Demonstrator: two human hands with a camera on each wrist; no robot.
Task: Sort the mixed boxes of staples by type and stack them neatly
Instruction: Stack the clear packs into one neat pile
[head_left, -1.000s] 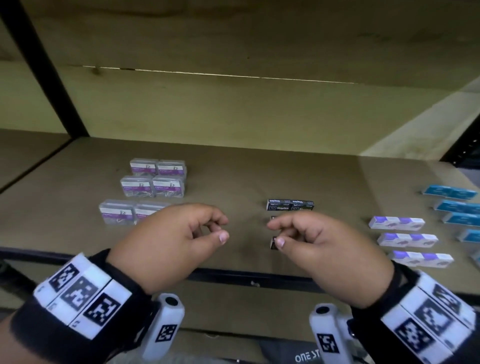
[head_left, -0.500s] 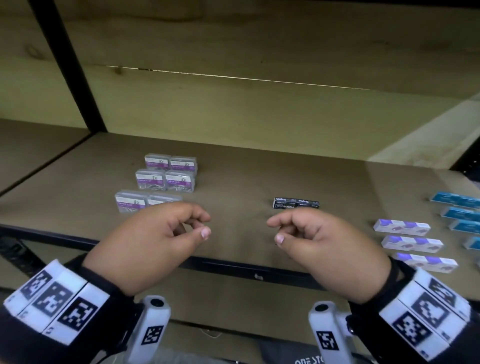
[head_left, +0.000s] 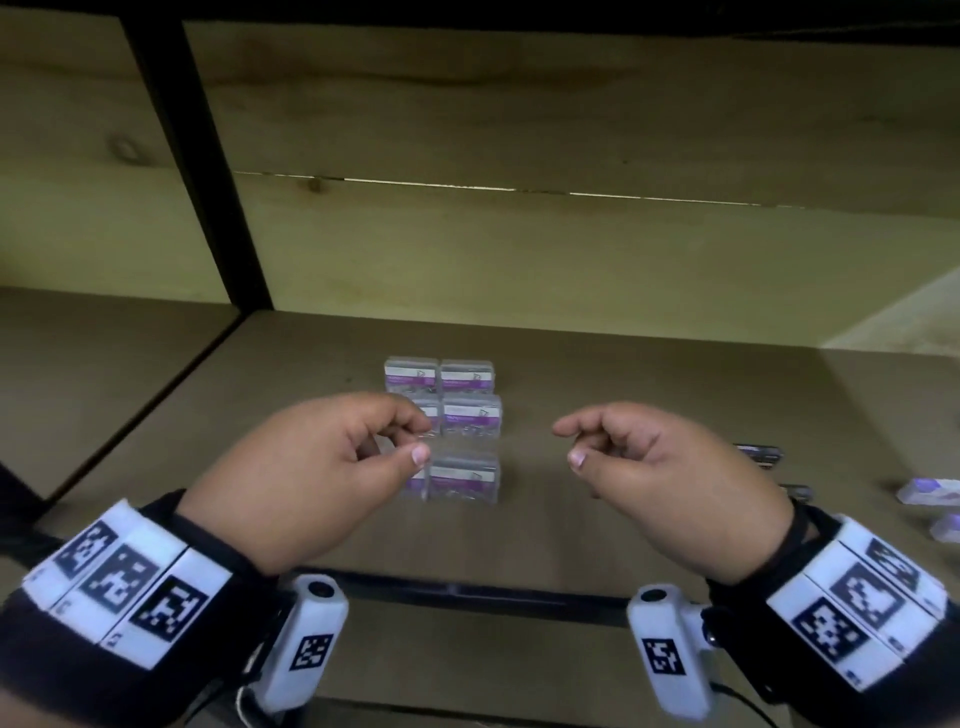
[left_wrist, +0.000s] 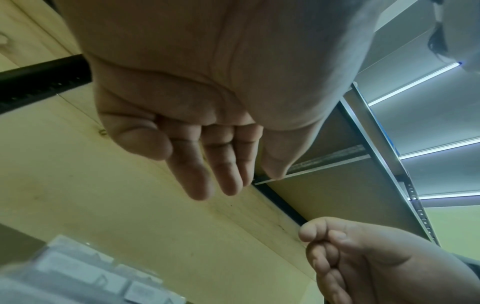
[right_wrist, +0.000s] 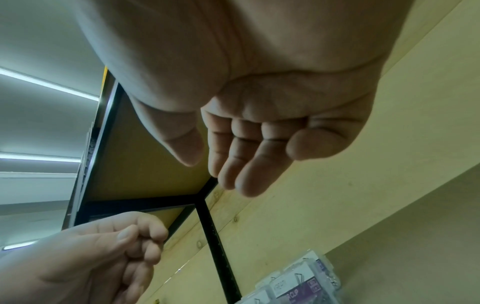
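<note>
Several clear boxes with purple labels (head_left: 470, 420) sit in pairs in three rows on the shelf board (head_left: 623, 374). My left hand (head_left: 332, 467) hovers over the left side of that group and covers part of it, fingers loosely curled, holding nothing. My right hand (head_left: 660, 467) hovers to the right of the boxes, also loosely curled and empty. Both palms (left_wrist: 182, 102) (right_wrist: 259, 82) look bare in the wrist views. Black boxes (head_left: 758, 452) peek out behind the right hand. White boxes with purple marks (head_left: 930, 491) lie at the far right edge.
A black upright post (head_left: 197, 166) stands at the back left, with a neighbouring shelf bay beyond it. A wooden back wall (head_left: 519, 260) closes the shelf. A black rail (head_left: 467, 590) runs along the front edge. Another shelf board sits overhead.
The view has swung left, so the purple-labelled boxes now sit in the middle and the blue boxes are out of frame. Both hands moved left over the shelf, still empty.
</note>
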